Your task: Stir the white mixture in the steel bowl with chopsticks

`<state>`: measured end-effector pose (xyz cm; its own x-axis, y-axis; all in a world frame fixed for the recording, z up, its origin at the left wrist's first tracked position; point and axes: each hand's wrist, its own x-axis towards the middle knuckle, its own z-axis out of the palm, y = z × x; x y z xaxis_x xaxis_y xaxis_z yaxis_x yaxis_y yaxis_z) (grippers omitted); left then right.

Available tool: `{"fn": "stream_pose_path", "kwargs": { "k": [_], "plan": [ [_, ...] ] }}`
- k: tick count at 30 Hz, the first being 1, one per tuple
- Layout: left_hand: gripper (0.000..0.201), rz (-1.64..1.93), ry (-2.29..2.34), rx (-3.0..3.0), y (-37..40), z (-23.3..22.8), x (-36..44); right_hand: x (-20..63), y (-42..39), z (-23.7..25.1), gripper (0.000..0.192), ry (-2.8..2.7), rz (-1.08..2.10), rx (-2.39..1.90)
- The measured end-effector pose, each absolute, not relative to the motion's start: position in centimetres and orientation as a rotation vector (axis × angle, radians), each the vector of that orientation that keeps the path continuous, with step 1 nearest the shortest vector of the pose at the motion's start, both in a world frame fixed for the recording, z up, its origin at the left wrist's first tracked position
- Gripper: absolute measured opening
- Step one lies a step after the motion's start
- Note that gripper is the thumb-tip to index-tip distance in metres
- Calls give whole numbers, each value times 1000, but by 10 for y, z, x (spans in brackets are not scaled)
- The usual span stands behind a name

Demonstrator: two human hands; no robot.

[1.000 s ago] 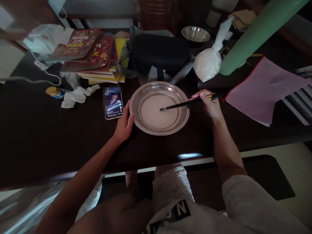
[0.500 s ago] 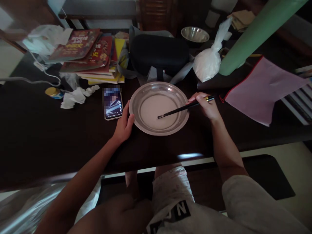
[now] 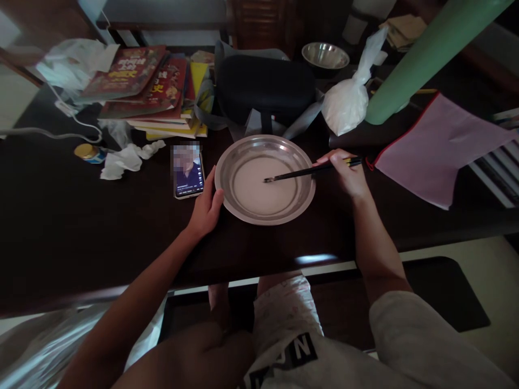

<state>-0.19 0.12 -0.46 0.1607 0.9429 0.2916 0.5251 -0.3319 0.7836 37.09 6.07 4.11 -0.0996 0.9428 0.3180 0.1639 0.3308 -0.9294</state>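
The left hand [image 3: 206,208] curls its fingers against the near-left rim of the plate [image 3: 302,205] at table centre, seemingly to steady it, while the right hand [image 3: 348,174] pinches chopsticks [image 3: 308,172] whose tips dip into the pale liquid [image 3: 259,189].

Phone [image 3: 187,170], book stack [image 3: 156,92], tied plastic bag [image 3: 349,102], small bowl [image 3: 325,55].

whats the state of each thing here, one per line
metal plate: flat on the table, holds pale liquid
chopsticks: gripped, tips in the liquid
right hand: closed on the chopsticks
left hand: resting against the plate rim
phone: screen lit
white plastic bag: tied shut
small metal bowl: upright
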Motion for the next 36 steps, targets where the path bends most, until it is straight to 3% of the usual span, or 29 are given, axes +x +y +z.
{"fn": "stream_pose_path", "kwargs": {
  "k": [19,36],
  "plan": [
    [71,1070,1387,1917,1,-3,-1,370,60,41,33,-1513,985,-1017],
    [69,1081,1380,1910,1,-4,-2,370,62,39,41,-1607,957,-988]
  ]
}}
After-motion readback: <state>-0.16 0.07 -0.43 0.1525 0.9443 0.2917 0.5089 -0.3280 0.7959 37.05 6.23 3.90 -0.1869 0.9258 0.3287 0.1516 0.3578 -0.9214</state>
